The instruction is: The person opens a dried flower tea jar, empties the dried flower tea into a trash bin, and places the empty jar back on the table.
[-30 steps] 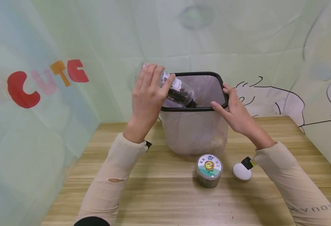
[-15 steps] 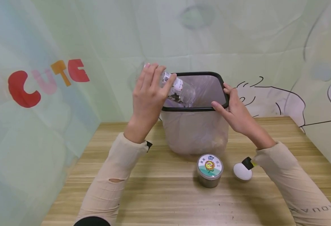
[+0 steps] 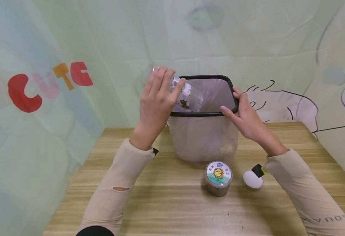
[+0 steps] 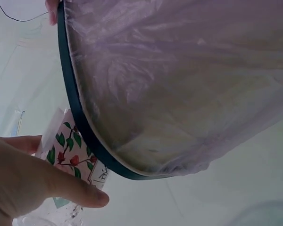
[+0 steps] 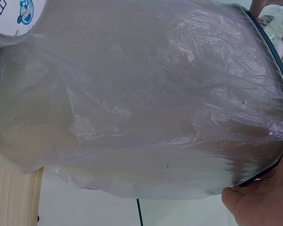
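Observation:
In the head view my left hand grips a clear plastic jar with a printed label. The jar tilts mouth-down over the left side of a bin, its open end inside the black rim. It looks mostly see-through, with a few dark bits near the label. The left wrist view shows a flowered label under the thumb. My right hand holds the bin's right rim, thumb on the front corner and fingers round the outside. A thin, pale plastic bag lines the bin.
A round tub with a sunflower lid stands just in front of the bin. Right of it lies a white round lid. Small dark crumbs dot the wooden table. A printed cloth wall rises close behind.
The dark bits that filled the jar's lower part and its mouth have dropped out into the bin. The left hand and jar have shifted slightly right; the right hand stays put.

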`<state>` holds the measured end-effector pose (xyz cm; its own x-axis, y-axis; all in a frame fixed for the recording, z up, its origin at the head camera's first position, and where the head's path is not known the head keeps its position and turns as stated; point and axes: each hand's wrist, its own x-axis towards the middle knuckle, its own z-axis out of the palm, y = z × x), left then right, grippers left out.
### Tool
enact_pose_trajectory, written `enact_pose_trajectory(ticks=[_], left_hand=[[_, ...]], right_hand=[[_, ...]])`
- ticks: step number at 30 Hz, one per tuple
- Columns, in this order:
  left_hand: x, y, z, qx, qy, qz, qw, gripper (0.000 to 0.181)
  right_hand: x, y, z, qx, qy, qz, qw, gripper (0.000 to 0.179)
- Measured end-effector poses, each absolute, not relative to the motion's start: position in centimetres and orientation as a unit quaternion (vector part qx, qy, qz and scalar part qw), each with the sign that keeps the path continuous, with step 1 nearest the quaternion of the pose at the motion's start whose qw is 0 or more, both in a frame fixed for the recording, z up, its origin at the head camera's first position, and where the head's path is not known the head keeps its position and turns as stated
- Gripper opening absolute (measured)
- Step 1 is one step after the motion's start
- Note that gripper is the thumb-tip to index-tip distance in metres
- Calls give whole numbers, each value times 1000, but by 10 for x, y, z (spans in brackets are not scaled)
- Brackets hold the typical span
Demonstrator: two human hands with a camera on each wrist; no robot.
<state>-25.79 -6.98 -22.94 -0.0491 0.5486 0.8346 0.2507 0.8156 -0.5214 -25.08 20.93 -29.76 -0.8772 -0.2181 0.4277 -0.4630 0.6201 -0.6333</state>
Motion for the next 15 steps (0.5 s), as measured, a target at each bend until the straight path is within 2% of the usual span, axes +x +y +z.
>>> enact_pose_trajectory(ticks=[15], left_hand=[[-266, -63, -232, -301, -727, 110, 608, 42]], right_hand=[[-246, 216, -299, 181, -888, 392, 161, 80]])
